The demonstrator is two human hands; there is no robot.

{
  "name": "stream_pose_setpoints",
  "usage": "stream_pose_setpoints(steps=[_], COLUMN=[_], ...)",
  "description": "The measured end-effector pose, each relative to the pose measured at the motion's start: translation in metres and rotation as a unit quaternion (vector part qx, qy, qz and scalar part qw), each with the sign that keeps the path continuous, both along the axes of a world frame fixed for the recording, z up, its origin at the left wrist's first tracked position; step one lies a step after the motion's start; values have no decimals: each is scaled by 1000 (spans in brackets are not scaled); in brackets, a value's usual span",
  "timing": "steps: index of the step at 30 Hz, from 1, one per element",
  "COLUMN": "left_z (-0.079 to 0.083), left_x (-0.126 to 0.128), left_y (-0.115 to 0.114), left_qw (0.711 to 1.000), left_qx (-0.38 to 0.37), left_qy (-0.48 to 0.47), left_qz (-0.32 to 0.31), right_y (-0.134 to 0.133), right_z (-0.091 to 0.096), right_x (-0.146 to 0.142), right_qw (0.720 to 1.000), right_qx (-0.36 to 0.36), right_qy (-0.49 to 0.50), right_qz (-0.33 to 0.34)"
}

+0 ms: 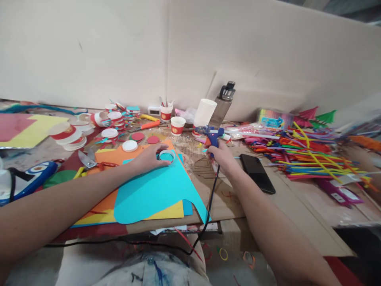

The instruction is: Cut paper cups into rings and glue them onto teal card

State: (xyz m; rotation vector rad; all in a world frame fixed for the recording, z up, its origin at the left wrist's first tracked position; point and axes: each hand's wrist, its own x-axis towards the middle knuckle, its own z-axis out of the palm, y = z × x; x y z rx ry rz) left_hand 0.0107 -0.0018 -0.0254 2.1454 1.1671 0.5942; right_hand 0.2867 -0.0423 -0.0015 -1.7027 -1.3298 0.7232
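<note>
My left hand (150, 159) is closed on a short white paper ring (167, 151), thumb and fingers on either side of it. The ring looks like a slice of a paper cup and rests on a turquoise sheet (154, 192). In my right hand (222, 155) is a blue glue gun (213, 138), its nozzle pointing left beyond the ring and its black cord (212, 198) trailing down past the table edge. Under the turquoise sheet lie orange (119, 155) and yellow paper (169, 210). A white disc (129, 145) sits by my left wrist.
Scissors (87, 159) and a blue-and-white object (32, 178) lie left. Behind stand paper cups (177, 126), cup pieces (114, 117), an orange cutter (149, 125) and a bottle (222, 107). Rightward are a black phone (257, 173) and many pipe cleaners (300, 153).
</note>
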Motion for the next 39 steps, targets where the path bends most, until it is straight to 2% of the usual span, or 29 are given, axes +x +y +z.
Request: stream_pose_setpoints(steps=[3, 7, 12, 19, 26, 31, 39], left_z=[1, 3, 5, 8, 5, 4, 5], left_x=[-1, -4, -7, 0, 3, 3, 7], left_y=[0, 2, 5, 3, 1, -1, 0], left_qw=[1000, 999, 998, 998, 999, 1000, 999], left_qx=[3, 9, 19, 35, 18, 9, 34], left_qy=[10, 27, 49, 56, 33, 20, 42], left_qz=[-3, -16, -16, -1, -26, -1, 5], right_y=[-3, -5, -6, -7, -7, -6, -4], right_z=[1, 5, 7, -1, -8, -10, -14], right_x=[-8, -12, -13, -16, -18, -19, -17], right_qw=[996, 990, 990, 991, 994, 991, 993], right_qx=[-19, 30, 45, 46, 45, 57, 65], right_qy=[90, 138, 131, 118, 93, 105, 76], right_qz=[6, 25, 40, 35, 47, 56, 58])
